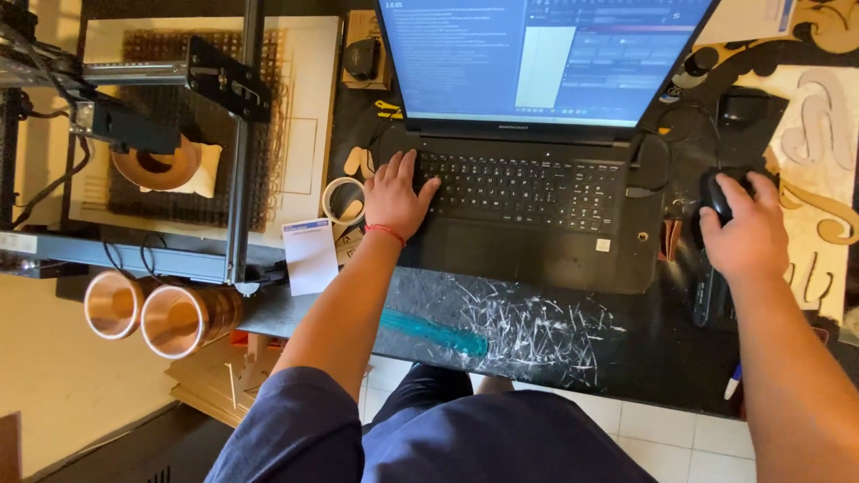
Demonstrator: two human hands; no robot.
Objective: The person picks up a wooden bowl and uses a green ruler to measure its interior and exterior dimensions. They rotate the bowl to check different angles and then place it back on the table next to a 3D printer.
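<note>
A: Nearest the viewer, what borders the work?
B: The near edge of the dark surface [626, 358], scratched white and smeared with a teal streak [429, 331]; both forearms cross it, so the elbows hang free over the tiled floor.

A: Where do the hands rest?
B: The left hand [394, 192] lies flat on the left end of the laptop [528, 215] keyboard, fingers spread and holding nothing, apparently placed to reach keys. The right hand [747, 233] is cupped over a black mouse [716, 192] just right of the laptop, its grip loosely closed around the body.

A: How much room is there to move?
B: Little. Wooden cutouts [819, 143] crowd the mouse at right. A roll of tape [344, 199] and a white card [310, 255] sit close to the left hand.

A: And farther left?
B: Two copper cups [170, 315] lie on their sides off the surface's left end; beyond them, a framed machine [179, 98] stands over a slatted bed.
</note>
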